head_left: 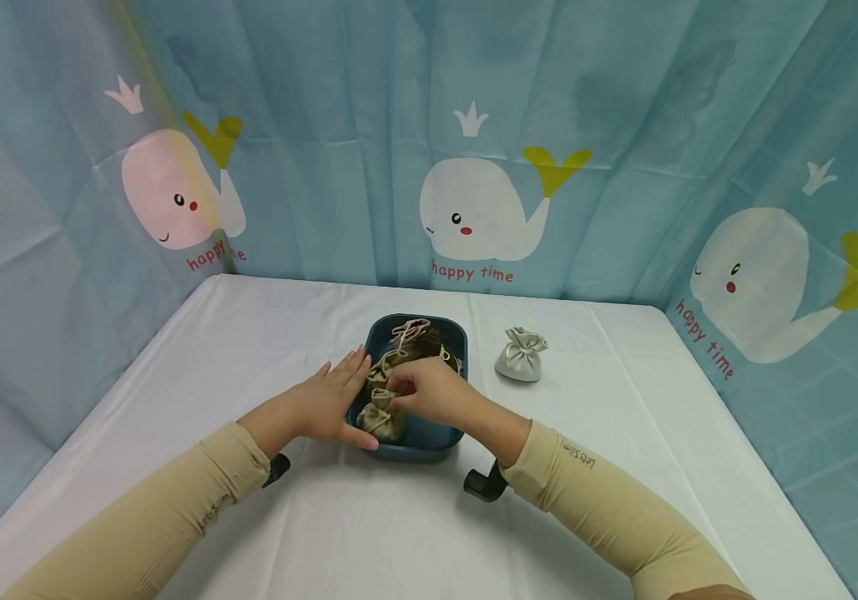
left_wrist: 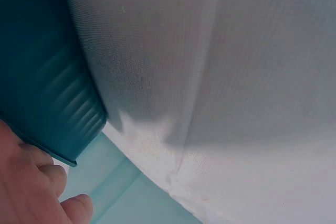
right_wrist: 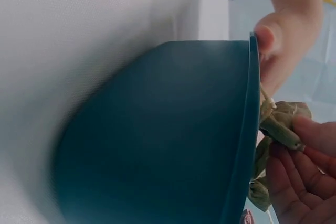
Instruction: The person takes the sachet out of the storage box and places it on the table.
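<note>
A dark blue plastic bin (head_left: 413, 452) stands on the white table and holds several small drawstring pouches. My left hand (head_left: 326, 402) rests on the bin's left rim with fingers extended, the thumb at the near corner. Inside the bin, my right hand (head_left: 429, 390) pinches the gathered neck of an olive-green pouch (head_left: 382, 422) at the near left. That pinch shows too in the right wrist view, where the pouch neck (right_wrist: 283, 129) sits between thumb and fingers above the rim. Behind lie another olive pouch (head_left: 382, 367) and a dark brown pouch (head_left: 421, 340) with pink cord.
A pale grey drawstring pouch (head_left: 521, 357) stands upright on the table, to the right of the bin. Blue curtains (head_left: 368, 167) printed with whales enclose the table (head_left: 594, 433) at the back and sides. Black camera mounts (head_left: 484, 483) hang beneath both wrists.
</note>
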A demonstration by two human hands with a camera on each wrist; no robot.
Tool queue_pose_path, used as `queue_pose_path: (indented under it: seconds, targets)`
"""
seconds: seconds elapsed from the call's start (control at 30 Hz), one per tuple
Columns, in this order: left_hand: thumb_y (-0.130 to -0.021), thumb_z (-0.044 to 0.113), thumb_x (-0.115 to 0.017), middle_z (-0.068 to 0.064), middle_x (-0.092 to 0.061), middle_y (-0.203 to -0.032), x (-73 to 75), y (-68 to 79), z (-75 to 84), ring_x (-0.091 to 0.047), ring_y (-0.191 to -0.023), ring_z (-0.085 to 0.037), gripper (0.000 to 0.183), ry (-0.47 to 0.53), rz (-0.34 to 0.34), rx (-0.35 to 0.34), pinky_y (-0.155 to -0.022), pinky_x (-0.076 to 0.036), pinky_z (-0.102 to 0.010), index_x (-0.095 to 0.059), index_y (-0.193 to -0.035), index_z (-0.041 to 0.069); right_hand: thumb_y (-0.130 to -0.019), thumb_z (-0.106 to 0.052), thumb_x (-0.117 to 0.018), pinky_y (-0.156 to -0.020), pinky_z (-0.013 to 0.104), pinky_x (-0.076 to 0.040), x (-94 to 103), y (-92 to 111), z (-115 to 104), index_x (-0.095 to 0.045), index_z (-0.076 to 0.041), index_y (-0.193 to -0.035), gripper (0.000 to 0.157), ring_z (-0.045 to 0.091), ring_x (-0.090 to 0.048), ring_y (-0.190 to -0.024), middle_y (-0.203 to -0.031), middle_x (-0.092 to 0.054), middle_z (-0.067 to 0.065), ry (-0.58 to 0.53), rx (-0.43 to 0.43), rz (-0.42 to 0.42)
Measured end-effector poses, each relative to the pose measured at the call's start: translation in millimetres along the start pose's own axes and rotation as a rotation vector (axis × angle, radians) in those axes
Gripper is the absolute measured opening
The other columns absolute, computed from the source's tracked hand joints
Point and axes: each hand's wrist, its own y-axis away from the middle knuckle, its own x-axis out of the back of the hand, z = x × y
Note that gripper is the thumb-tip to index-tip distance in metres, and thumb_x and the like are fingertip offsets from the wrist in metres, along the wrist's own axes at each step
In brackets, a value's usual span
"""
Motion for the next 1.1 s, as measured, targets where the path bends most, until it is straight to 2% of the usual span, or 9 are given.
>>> queue_pose_path:
  seconds: [0.27,0.63,1.1]
  targets:
    - [-0.06,0.086,-0.044,-0.013,0.01,-0.152,-0.8,-0.7,-0.6,0.003,-0.139,-0.028,0.127,-0.01,-0.003,0.0,-0.108,-0.01,-0.054,0.001,-0.147,0.004,-0.083,-0.01,-0.068,-0.062,0.019,-0.047,1.3,0,0,-0.068,-0.013,-0.085,0.004,0.002,-0.058,-0.069,-0.076,-0.065,-0.006,0.007,0.008,0.028]
    - [-0.059,0.087,-0.043,-0.013,0.009,-0.152,0.7,-0.9,0.2,0.003,-0.139,-0.027,0.128,-0.012,-0.013,0.003,-0.108,-0.01,-0.054,0.002,-0.147,0.005,-0.084,-0.012,-0.066,-0.064,0.019,-0.048,10.5,4,-4,-0.068,-0.014,-0.089,0.006,0.004,-0.059,-0.074,-0.081,-0.065,-0.006,-0.011,-0.028,0.044]
    - [-0.059,0.087,-0.043,-0.013,0.009,-0.152,1.8,-0.5,0.7,0.003,-0.139,-0.027,0.128,-0.003,-0.015,0.007,-0.108,-0.01,-0.054,0.005,-0.146,0.006,-0.085,-0.011,-0.066,-0.063,0.02,-0.048,31.1,10,-6,-0.067,-0.014,-0.087,0.004,0.004,-0.059,-0.072,-0.08,-0.065,-0.005,-0.065,-0.049,0.098]
